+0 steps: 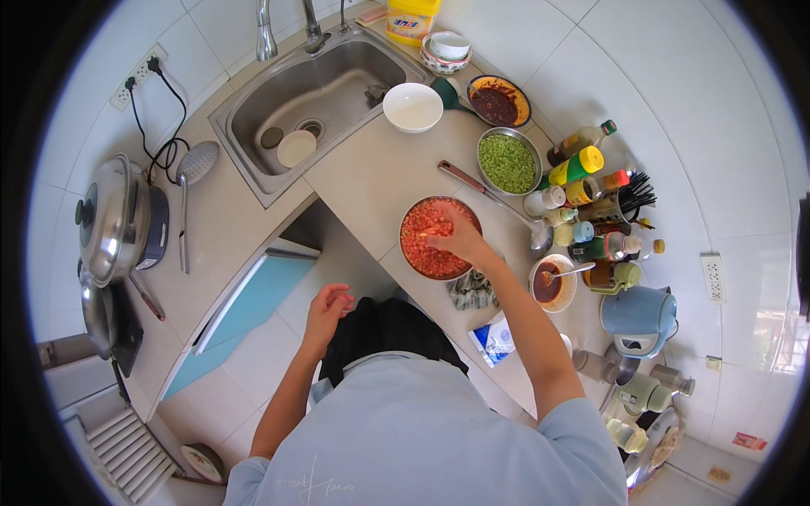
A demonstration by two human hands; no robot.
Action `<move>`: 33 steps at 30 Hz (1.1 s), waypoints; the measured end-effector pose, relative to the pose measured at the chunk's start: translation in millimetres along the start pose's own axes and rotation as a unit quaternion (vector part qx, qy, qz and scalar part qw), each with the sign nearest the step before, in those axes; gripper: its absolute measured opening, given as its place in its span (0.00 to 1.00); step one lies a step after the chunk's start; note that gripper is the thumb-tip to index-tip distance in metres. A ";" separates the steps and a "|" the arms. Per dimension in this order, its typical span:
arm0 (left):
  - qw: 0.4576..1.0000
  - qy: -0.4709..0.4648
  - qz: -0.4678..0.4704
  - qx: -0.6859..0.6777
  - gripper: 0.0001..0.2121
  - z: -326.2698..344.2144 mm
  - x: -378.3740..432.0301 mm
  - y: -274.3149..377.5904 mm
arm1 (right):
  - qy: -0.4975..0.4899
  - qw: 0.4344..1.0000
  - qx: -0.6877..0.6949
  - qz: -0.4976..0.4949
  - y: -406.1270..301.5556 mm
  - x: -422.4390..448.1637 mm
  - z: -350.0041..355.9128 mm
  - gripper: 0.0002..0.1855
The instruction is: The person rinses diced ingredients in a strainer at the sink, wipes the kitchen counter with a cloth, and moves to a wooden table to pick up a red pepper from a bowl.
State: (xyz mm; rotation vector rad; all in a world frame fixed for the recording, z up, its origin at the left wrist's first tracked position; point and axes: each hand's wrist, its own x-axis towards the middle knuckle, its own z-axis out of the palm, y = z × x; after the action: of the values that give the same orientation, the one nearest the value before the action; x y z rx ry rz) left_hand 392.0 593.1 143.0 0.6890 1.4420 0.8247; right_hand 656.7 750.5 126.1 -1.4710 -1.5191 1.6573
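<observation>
A round metal bowl (402,256) near the counter edge is filled with a red, finely chopped mixture (421,259). My right hand (459,237) reaches into it, thumb and fingers spread, with bits of the mixture clinging to them; the fingertips are partly buried. My left hand (328,310) hangs free beside my black trousers, its fingers loosely curled around nothing. A crumpled dark striped cloth (473,291) lies against the bowl, below my right wrist. Behind the bowl rests a ladle (506,205) with a brown handle, next to a metal bowl of chopped green vegetable (506,163).
A bowl of dark red sauce (545,283) with a spoon stands right of my forearm, near seasoning bottles (582,164) and a blue kettle (636,316). Farther back are a white bowl (412,107), a dark paste bowl (497,106) and a steel sink (247,136). A lidded pot (111,221) stands left.
</observation>
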 end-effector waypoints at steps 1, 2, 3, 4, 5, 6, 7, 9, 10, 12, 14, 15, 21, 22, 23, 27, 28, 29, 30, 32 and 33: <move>1.000 -0.002 0.001 0.001 0.10 0.9 0.6 0.4 | 0.005 0.991 -0.110 -0.081 0.3 -1.6 -4.4 0.37; 1.000 -0.001 0.003 0.007 0.10 1.7 1.3 0.4 | 0.010 0.963 -0.217 -0.161 0.9 -2.7 -7.0 0.39; 1.000 0.002 0.005 0.013 0.11 1.3 1.4 -0.2 | 0.010 0.963 -0.217 -0.161 -0.5 -5.3 -5.2 0.39; 1.000 0.003 0.005 0.013 0.11 0.6 1.1 -0.6 | 0.003 0.937 -0.309 -0.166 -0.9 -10.1 -2.5 0.41; 1.000 0.004 0.003 0.015 0.11 -0.3 0.6 -1.3 | -0.004 0.902 -0.398 -0.169 -1.2 -14.4 1.2 0.42; 1.000 0.004 0.002 0.017 0.11 -0.2 0.6 -1.2 | -0.003 0.902 -0.398 -0.169 1.3 -17.7 5.3 0.42; 1.000 0.004 0.003 0.017 0.11 -0.1 0.7 -2.2 | 0.001 0.883 -0.456 -0.116 4.0 -19.6 12.1 0.43; 1.000 0.009 0.002 0.021 0.11 0.8 0.8 -4.0 | 0.006 0.858 -0.510 -0.063 11.4 -14.3 22.3 0.44; 1.000 0.007 0.003 0.024 0.11 2.9 1.2 -2.4 | 0.028 0.859 -0.510 -0.047 20.7 -7.9 24.6 0.43; 0.999 -0.003 0.006 0.031 0.11 7.3 1.8 0.4 | 0.051 0.859 -0.508 -0.030 37.0 4.7 22.9 0.42; 0.999 -0.015 0.007 0.034 0.10 10.6 3.2 2.2 | 0.030 0.946 -0.317 0.056 41.5 15.6 15.0 0.38; 0.999 -0.019 0.003 0.034 0.10 9.9 2.5 0.5 | 0.027 0.946 -0.317 0.055 36.1 14.6 16.3 0.38; 0.999 -0.027 0.003 0.036 0.10 11.4 3.7 -2.8 | 0.057 0.953 -0.282 -0.096 -2.2 2.7 22.8 0.28; 0.999 -0.030 0.004 0.036 0.10 13.6 5.5 -3.2 | 0.054 0.945 -0.297 -0.123 -1.8 2.0 23.9 0.27; 0.999 -0.034 0.003 0.037 0.10 16.3 7.9 -4.5 | 0.050 0.937 -0.312 -0.151 -1.1 1.2 25.4 0.26; 0.998 -0.052 0.012 0.038 0.11 26.6 14.4 2.5 | 0.094 0.852 -0.454 -0.243 15.2 -4.4 33.9 0.24; 0.998 -0.051 0.012 0.039 0.11 28.7 16.7 3.3 | 0.083 0.842 -0.481 -0.230 18.6 -7.1 33.6 0.24; 0.997 -0.058 0.019 0.039 0.11 31.3 19.7 3.7 | 0.073 0.830 -0.508 -0.216 21.2 -7.8 31.0 0.24; 0.997 -0.062 0.025 0.038 0.11 32.0 21.7 5.0 | 0.071 0.831 -0.507 -0.217 19.9 -8.1 28.5 0.24; 0.997 -0.061 0.021 0.046 0.11 32.1 26.3 9.2 | -0.003 0.854 -0.501 -0.140 16.9 -9.9 17.7 0.24; 0.997 -0.059 0.017 0.052 0.11 29.8 26.9 10.3 | -0.009 0.853 -0.501 -0.144 11.4 -12.3 14.7 0.24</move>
State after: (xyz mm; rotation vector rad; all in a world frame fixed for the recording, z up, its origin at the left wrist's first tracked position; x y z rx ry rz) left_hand 419.8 623.4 137.3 0.8297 1.3776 0.7268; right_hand 651.2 730.4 118.0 -1.5126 -2.6593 0.6543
